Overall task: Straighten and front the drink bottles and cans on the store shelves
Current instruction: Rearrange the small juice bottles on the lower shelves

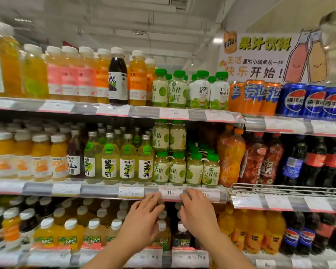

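Small green-capped lime juice bottles stand in a row on the middle shelf, with two more stacked on top of them. My left hand and my right hand are raised side by side just below that shelf's front rail. Their relaxed fingers reach the price strip, either side of the "11" tag, and hold nothing. Behind my hands stand white-capped juice bottles on the lower shelf, partly hidden.
The top shelf carries orange and pink juice bottles, a dark grape bottle, coconut water bottles, Fanta cans and Pepsi cans. Large soda bottles fill the right bay behind a wire rail.
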`<state>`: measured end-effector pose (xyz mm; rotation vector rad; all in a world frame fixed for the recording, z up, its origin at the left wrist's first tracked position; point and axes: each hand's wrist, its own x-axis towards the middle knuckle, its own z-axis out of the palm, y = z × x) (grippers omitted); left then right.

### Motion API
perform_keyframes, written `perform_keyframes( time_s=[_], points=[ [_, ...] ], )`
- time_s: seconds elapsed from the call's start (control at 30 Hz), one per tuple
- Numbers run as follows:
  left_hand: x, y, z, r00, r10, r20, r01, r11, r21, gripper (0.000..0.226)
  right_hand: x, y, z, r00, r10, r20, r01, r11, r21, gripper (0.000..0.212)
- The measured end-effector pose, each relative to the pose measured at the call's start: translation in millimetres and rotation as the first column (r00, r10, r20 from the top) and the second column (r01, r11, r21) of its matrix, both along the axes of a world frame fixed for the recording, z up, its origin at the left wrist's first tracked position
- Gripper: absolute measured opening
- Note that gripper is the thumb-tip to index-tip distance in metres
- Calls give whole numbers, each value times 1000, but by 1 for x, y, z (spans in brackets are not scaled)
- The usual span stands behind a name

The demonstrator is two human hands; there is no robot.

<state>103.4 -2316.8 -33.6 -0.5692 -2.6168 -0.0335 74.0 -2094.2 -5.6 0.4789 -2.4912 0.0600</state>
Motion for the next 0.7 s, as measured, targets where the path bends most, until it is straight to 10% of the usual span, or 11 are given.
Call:
perform_keyframes(
  time_s=[0.37, 0.7],
  points=[
    [12, -86, 174, 892, 97, -441, 31, 961, 275, 55, 23, -49, 175, 910, 229, -345, -286, 950, -124, 16],
    [0, -162, 210, 889, 217, -402, -139, 967, 213, 75, 14, -156, 336, 904, 175, -391, -213, 975, -56, 40]
  ],
)
